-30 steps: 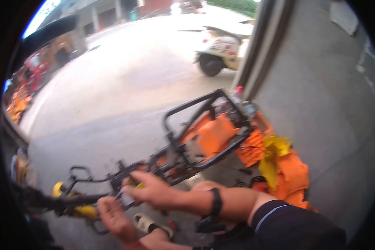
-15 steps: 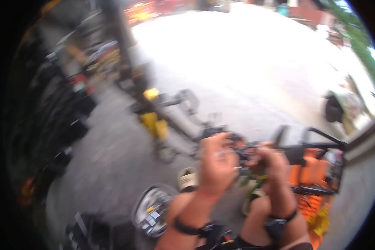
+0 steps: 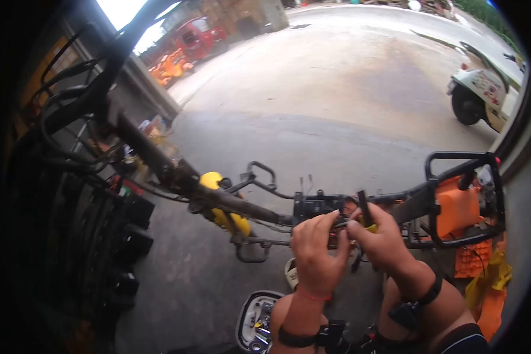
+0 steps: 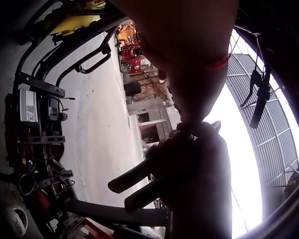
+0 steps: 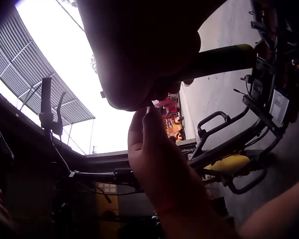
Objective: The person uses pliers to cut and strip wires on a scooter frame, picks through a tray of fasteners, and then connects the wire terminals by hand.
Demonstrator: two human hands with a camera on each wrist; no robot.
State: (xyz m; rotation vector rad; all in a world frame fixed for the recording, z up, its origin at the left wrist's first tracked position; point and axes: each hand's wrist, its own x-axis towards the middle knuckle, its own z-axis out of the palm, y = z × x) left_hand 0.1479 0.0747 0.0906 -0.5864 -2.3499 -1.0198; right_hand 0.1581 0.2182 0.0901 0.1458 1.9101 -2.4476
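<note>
In the head view, my right hand (image 3: 386, 239) grips pliers (image 3: 364, 207) with dark, yellow-marked handles. Both handles of the pliers (image 4: 128, 180) stick out from the fist in the left wrist view. My left hand (image 3: 317, 248) is raised close beside it, thumb and fingertips together. The right wrist view has the left hand (image 5: 157, 149) pinching a small thin piece (image 5: 148, 109) right at the right hand; I cannot tell its kind. Below and behind the hands stretches a bare black vehicle frame (image 3: 262, 213) with a battery-like black box (image 3: 312, 203) mounted midway.
A white-rimmed tray of small tools (image 3: 242, 321) lies on the floor by the left leg. Orange panels (image 3: 454, 203) and a yellow sheet (image 3: 484, 280) are at the right end of the frame. Dark boxes (image 3: 130, 242) line the left. A scooter (image 3: 481, 88) is parked outside.
The head view has swung left, then steadied, bringing the handlebar end and tool tray into view. Both hands have come together above the frame; the pliers stay in the right hand.
</note>
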